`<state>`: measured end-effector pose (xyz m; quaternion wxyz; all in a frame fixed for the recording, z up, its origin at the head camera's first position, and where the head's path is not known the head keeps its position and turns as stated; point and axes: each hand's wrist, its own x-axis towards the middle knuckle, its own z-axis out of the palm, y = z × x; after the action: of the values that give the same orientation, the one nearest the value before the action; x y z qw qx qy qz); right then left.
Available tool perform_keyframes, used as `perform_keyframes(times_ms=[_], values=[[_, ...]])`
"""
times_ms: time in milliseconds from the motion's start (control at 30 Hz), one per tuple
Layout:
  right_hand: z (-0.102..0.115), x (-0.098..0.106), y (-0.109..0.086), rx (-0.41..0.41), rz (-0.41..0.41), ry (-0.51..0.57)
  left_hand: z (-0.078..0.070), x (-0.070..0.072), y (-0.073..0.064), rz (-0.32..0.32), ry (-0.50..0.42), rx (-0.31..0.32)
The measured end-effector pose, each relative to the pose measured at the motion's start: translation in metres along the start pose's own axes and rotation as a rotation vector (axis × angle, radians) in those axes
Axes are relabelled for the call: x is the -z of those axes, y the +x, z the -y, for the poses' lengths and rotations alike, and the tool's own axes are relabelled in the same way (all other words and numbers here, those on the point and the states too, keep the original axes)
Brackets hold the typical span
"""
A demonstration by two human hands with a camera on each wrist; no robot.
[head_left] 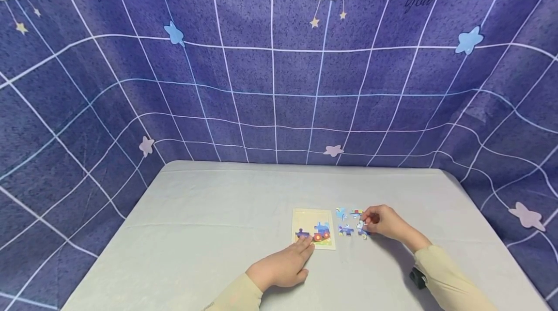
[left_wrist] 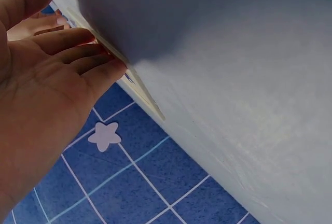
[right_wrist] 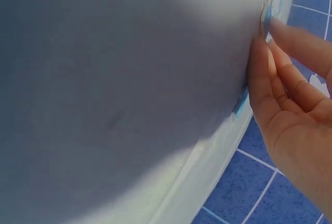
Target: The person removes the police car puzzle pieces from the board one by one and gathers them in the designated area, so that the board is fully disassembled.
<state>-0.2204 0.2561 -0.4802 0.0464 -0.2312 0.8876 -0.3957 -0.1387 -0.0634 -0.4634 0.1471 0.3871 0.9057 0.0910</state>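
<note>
A jigsaw puzzle board with a pale frame lies on the table. Joined pieces along its lower part show a train picture. My left hand rests its straight fingers on the board's lower edge; the left wrist view shows the same hand against the thin board. Right of the board, my right hand pinches a puzzle piece between thumb and fingertips. Its picture side is mostly hidden. Loose puzzle pieces lie just left of that hand.
A pale cloth covers the table. Behind it and at both sides hangs a blue curtain with a grid and stars. A small black device sits at my right wrist.
</note>
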Motion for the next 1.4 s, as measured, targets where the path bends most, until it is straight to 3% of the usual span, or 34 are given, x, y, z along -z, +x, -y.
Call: perform_keyframes(times_ms=[167, 367, 600, 833, 1133, 1400], values=[[0.005, 0.001, 0.002, -0.001, -0.023, -0.002, 0.0, 0.001, 0.0, -0.004, 0.0, -0.004], [0.017, -0.003, 0.015, 0.073, -0.049, 0.02, 0.001, 0.001, -0.002, -0.005, 0.005, 0.009], [0.036, -0.025, 0.035, 0.103, 0.015, 0.083, 0.001, 0.004, -0.002, -0.013, 0.011, 0.007], [0.049, -0.048, 0.048, 0.135, 0.093, 0.077, 0.0, 0.003, -0.001, -0.015, 0.015, 0.008], [0.052, -0.06, 0.049, 0.135, 0.15, 0.016, 0.001, 0.0, 0.0, -0.001, 0.005, 0.008], [0.055, -0.06, 0.046, 0.158, 0.135, 0.0, 0.002, -0.003, 0.001, -0.012, 0.012, 0.002]])
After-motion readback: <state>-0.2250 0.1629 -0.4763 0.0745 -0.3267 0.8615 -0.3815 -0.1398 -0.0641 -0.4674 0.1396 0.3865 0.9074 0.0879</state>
